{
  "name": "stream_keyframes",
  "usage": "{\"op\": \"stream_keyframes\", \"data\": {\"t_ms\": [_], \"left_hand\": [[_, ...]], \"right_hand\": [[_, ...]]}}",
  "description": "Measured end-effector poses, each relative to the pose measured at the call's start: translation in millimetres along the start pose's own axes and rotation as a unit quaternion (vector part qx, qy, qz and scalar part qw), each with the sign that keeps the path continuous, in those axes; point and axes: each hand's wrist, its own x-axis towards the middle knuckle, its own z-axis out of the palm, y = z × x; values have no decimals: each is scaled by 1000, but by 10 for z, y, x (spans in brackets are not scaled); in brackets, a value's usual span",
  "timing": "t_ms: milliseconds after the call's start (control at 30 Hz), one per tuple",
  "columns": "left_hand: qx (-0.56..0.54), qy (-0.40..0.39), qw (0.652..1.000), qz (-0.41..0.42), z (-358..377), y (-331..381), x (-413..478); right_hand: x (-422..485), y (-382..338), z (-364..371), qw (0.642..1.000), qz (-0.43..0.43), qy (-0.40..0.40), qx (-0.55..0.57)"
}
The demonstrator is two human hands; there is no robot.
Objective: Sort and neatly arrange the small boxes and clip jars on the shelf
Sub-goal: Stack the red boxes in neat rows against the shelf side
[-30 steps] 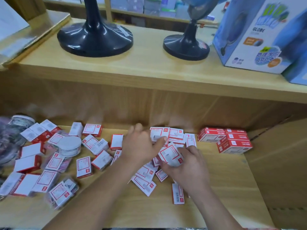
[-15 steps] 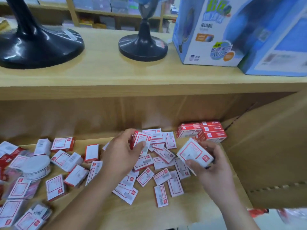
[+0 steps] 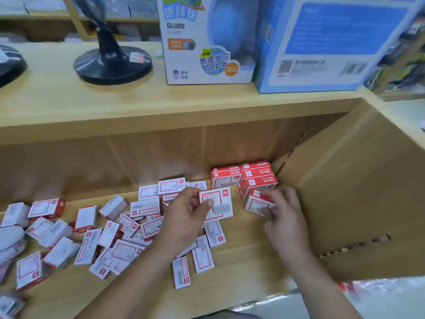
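Wooden boards of a shelf (image 3: 241, 261) fill the view, a globe carton (image 3: 207, 54) standing on the upper one at twelve o'clock. At nine o'clock on the lower board sits a white-lidded clip jar (image 3: 10, 244), with loose small boxes (image 3: 92, 245) strewn toward centre. Near six o'clock the left hand (image 3: 184, 217) pinches a white-and-red box (image 3: 218, 203) between thumb and fingers. The right hand (image 3: 285, 219) grips a second box (image 3: 258, 204), just beside the neat red stack (image 3: 250, 176) at its eleven o'clock.

Shelf (image 3: 241, 261) pale matt wood; small boxes (image 3: 87, 247) printed card; globe stand (image 3: 112, 65) glossy black plastic.
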Motion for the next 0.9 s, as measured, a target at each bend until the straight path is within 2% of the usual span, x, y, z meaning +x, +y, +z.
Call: {"op": "stream_keyframes", "data": {"t_ms": [233,333,433,600,733,833,900], "left_hand": [[13,33,999,40,199,-126,-24],[41,38,996,65,239,-111,-31],[122,38,987,98,247,-155,28],[204,47,968,137,230,-191,99],[325,104,923,178,209,-113,207],[335,99,921,170,239,-38,289],[327,103,925,164,262,-27,341]], "right_hand": [[-313,-28,-62,990,13,119,76],[-399,0,10,986,76,60,134],[-306,89,134,977,125,20,172],[-195,175,244,977,106,30,180],[-248,173,303,981,75,68,167],[-271,147,249,984,40,71,162],[-228,146,204,992,-17,77,95]]}}
